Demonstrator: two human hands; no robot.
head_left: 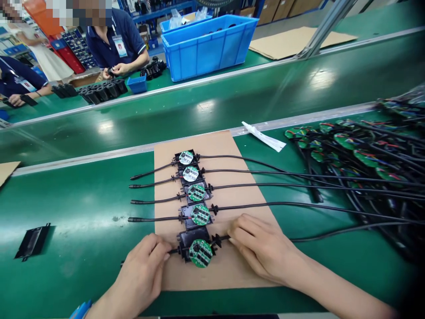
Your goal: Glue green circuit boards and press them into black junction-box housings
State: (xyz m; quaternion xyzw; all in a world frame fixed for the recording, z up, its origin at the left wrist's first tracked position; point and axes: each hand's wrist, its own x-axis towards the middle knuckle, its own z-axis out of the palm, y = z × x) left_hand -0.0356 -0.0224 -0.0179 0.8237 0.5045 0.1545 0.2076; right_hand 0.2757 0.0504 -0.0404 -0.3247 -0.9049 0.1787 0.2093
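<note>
Closest to me on a cardboard sheet point(186, 283) lies a round green circuit board point(201, 254) over a black plastic housing point(186, 241). My left hand point(142, 270) pinches the short black cable at the housing's left side. On the other side my right hand point(257, 248) grips the long black cable point(312, 239), just beyond its strain relief point(216, 240). Several like units stand in a column farther up the sheet, among them a board with green face point(200, 215) and one with whitish face point(190, 173), their cables running left and right.
A heap of wired circuit boards point(358, 150) covers the right side. A white tube point(264, 136) lies behind the sheet, and a loose black housing point(33, 241) at left. Beyond the green conveyor point(206, 110) are a blue bin point(209, 48) and co-workers handling black parts.
</note>
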